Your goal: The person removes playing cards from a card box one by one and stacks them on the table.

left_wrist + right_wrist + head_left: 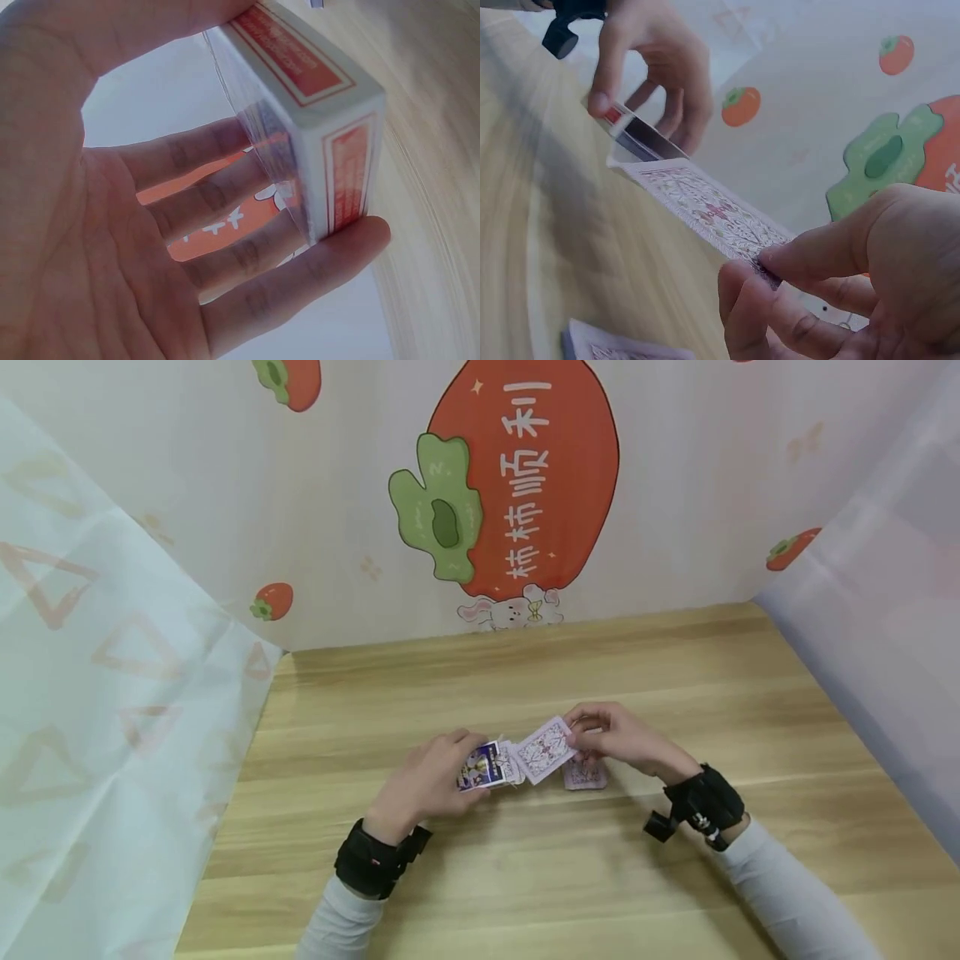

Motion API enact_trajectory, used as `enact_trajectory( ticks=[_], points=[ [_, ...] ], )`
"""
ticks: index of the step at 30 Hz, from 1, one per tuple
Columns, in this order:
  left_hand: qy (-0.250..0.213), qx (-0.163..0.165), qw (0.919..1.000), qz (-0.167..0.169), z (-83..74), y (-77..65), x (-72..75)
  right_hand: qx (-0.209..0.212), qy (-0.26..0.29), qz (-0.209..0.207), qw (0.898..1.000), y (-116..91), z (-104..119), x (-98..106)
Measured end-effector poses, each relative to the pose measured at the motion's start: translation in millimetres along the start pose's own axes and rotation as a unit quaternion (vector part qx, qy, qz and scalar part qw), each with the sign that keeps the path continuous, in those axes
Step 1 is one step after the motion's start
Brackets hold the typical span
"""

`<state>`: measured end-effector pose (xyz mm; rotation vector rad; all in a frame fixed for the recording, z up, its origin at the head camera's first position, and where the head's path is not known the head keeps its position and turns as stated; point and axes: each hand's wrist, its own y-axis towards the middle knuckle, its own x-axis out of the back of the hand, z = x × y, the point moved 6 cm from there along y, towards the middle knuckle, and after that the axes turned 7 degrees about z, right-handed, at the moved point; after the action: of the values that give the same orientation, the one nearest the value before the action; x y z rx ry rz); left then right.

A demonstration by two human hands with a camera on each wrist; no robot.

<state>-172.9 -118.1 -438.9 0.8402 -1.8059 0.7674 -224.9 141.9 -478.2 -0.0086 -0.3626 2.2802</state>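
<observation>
My left hand (429, 779) grips a small playing-card box (480, 767), dark blue on its face. Thumb and fingers hold it by its edges; the left wrist view shows its white and red sides. Between thumb and fingers, my right hand (630, 741) pinches playing cards (546, 750) by one end, their pinkish patterned backs showing. The far end of these cards lies close to the box's open end; how many there are I cannot tell. Another patterned card shows at the box mouth. On the table below the right hand lies a stack of cards (586, 774), partly covered.
The wooden table (480, 885) spreads around both hands. A white backdrop (690, 485) with a large red persimmon print (577, 468) rises behind it, and pale cloth walls (135, 693) stand at both sides. Each wrist wears a black strapped device (708, 802).
</observation>
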Motion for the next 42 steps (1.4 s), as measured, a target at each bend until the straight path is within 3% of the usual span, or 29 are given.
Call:
enact_trajectory(
  ticks=[13,26,30,36,42],
  points=[
    [0.019,0.0,0.9998,0.0,1.0,0.7,-0.7,-0.034,-0.058,-0.032,0.997,7,-16,49],
    [0.014,0.004,0.9999,0.008,0.4,2.1,-2.3,-0.048,-0.118,-0.021,0.992,21,-38,54],
    [0.017,0.005,0.9998,0.01,0.7,2.5,-2.3,-0.048,-0.166,-0.045,0.984,20,-34,52],
    [0.014,0.005,0.9998,0.014,1.9,2.9,-1.7,-0.025,-0.267,-0.085,0.96,19,-24,48],
    [0.02,0.006,0.9996,0.018,2.4,2.8,-3.3,-0.011,-0.294,-0.1,0.95,19,-23,44]
  ],
)
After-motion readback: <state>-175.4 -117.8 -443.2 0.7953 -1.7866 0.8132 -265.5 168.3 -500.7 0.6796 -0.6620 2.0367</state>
